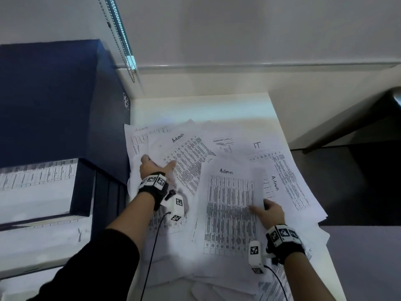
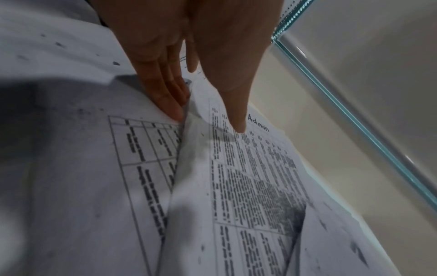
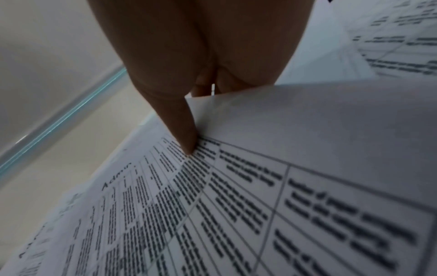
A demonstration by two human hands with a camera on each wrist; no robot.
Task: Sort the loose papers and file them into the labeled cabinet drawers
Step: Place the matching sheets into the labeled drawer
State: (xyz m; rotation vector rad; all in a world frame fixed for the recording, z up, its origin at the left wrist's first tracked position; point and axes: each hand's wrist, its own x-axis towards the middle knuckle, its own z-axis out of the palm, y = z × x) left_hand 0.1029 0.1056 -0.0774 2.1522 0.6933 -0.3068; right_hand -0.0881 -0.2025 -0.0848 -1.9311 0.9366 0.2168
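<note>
Right hand: the right hand (image 1: 270, 212), at the lower right of the head view, holds a white printed sheet headed "Admin" (image 1: 230, 211) by its right edge. In the right wrist view the thumb (image 3: 182, 128) lies straight on the printed face and the other fingers go under the edge, so the sheet is pinched between them.
Held sheet: it lies on top of the pile at lower centre, covered with a dense table of small print.
Left hand: the left hand (image 1: 153, 168), left of centre, lies on the scattered white loose papers (image 1: 288, 170). In the left wrist view the fingers (image 2: 165, 93) are straight and slide under a raised paper edge, while the thumb (image 2: 232, 104) rests straight on top of a second tilted "Admin" sheet (image 1: 186, 153). The grip looks loose; how firmly it holds I cannot tell.
Paper pile: overlapping sheets cover most of the white tabletop (image 1: 195, 105); one at right is marked "IT" (image 1: 257, 145).
Cabinet: the dark blue metal filing cabinet (image 1: 47, 101) stands at the left, touching the table's side. Its pulled-out drawer (image 1: 34, 187), at lower left, already contains printed sheets.
Far side: a beaded blind chain (image 1: 118, 40) hangs at upper centre against the pale wall.
</note>
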